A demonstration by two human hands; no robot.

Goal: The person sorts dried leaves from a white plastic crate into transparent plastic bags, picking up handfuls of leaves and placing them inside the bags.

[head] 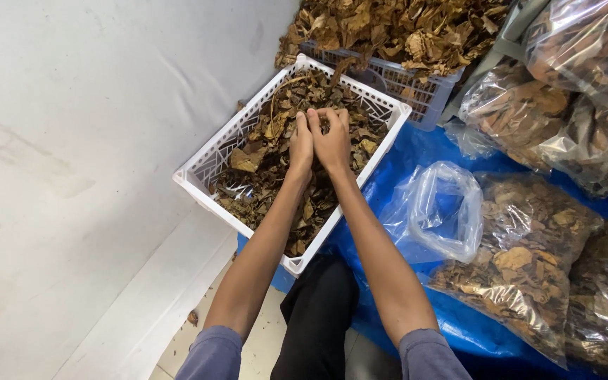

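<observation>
Dry brown leaves (262,158) in white slatted plastic basket (209,165): light, brittle; left hand (301,146), right hand (332,141) fingers clenched together on a clump.

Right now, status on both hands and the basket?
Left hand and right hand pressed together, fingers curled into dry leaves. White basket part full. Nothing over the hands.

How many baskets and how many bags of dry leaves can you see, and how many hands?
White basket of dry leaves under the hands: 1
Grey basket of leaves behind it: 1
Clear bags of leaves, counting the open bag: about 4, since some overlap
Hands, left hand and right hand: 2
Total: about 8
</observation>
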